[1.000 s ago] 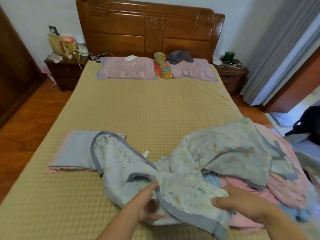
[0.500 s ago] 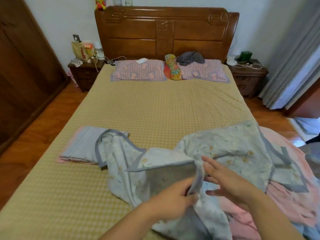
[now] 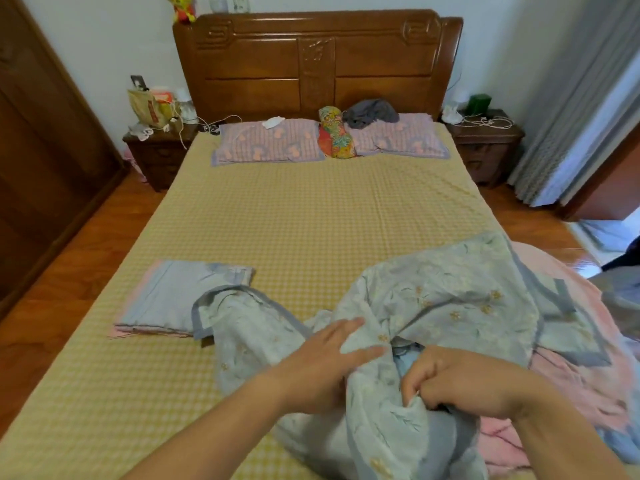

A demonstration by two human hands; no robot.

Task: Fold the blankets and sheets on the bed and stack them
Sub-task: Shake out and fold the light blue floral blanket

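Observation:
A crumpled pale-blue floral blanket [image 3: 450, 299] with grey borders lies heaped across the near right of the bed [image 3: 311, 220]. My left hand [image 3: 322, 358] rests flat on it with fingers spread, thumb under a fold. My right hand [image 3: 460, 379] is clenched on a bunch of the same blanket close beside it. Under the heap a pink sheet [image 3: 581, 375] spills to the right. A folded blue-and-pink sheet [image 3: 173, 299] lies flat on the left of the bed, its near right corner covered by a blanket flap.
Two pink pillows [image 3: 266, 143], a floral bolster [image 3: 334, 136] and a grey garment [image 3: 370, 112] lie under the wooden headboard. Nightstands [image 3: 156, 157] flank the bed. A wardrobe [image 3: 41, 133] stands left, curtains [image 3: 581, 98] right. Wooden floor surrounds the bed.
The raised blanket edge my left hand pinched has dropped; that hand now lies flat on the cloth. My right hand went from open fingers to a clenched grip on the blanket.

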